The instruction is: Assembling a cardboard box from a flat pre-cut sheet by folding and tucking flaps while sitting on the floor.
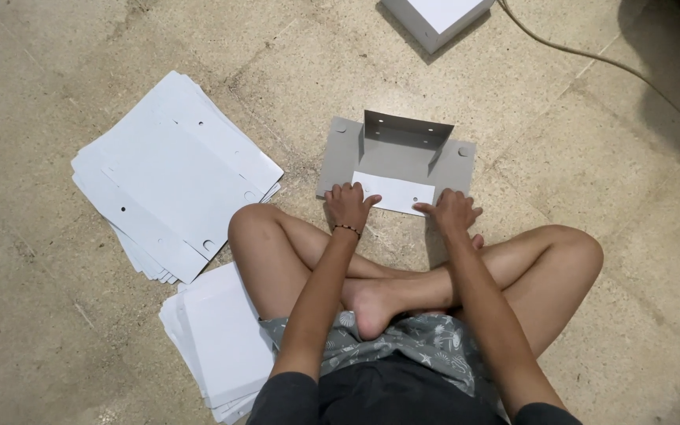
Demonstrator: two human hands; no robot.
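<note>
A person sits cross-legged on a speckled stone floor (pixel 80 330), both arms reaching toward the middle of the frame. There a grey cardboard blank (pixel 391 161) lies flat, its far flap standing upright and its near flap (pixel 393 192) folded over so the white side shows.

The left hand (pixel 348 206) — a thin bracelet at its wrist — presses down on the left end of that white flap, fingers curled and close together, gripping nothing that can be seen. The right hand (pixel 452 211) rests on the flap's right end with fingers spread and flattened, thumb pointing inward; it pins the card rather than clasping it.

At the left of the frame lies a fanned stack of white blanks (pixel 171 173) with small punched holes. A second white stack (pixel 222 338) sits at the lower left, just beside the person's knee. At the top edge, right of centre, is a folded white box (pixel 434 20), and a cable (pixel 592 55) runs off toward the upper right.
</note>
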